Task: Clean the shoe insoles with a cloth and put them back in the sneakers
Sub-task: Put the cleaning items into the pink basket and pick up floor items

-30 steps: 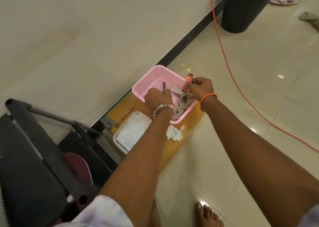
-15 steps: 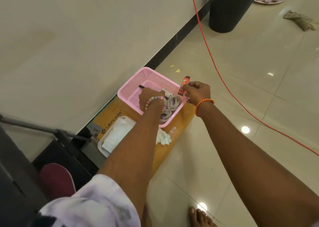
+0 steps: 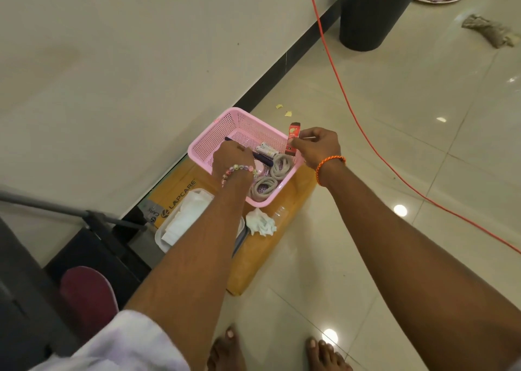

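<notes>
A pink mesh basket (image 3: 225, 125) stands on a yellow cardboard box (image 3: 262, 258) by the wall. My left hand (image 3: 232, 159) reaches into the basket and grips a dark pen-like stick (image 3: 265, 160). My right hand (image 3: 318, 145), at the basket's right rim, pinches a small red packet (image 3: 293, 136) and a thin pale stick (image 3: 309, 137). A crumpled white cloth (image 3: 260, 225) lies on the box beside a white tub (image 3: 160, 236) of white sheets. A maroon insole-shaped piece (image 3: 84, 294) shows at lower left, partly hidden.
The basket holds grey rings (image 3: 279, 167) and small white tubes (image 3: 266, 150). An orange cable (image 3: 338, 88) runs across the tiled floor. A black bin (image 3: 369, 18) and a rag (image 3: 490, 33) lie farther off. A dark metal frame (image 3: 93, 221) stands at left. My bare feet (image 3: 225, 348) are below.
My left hand has shifted inside the basket, and the dark stick now lies slanted under it. My right hand stays at the rim with the red packet. The view has swung a little.
</notes>
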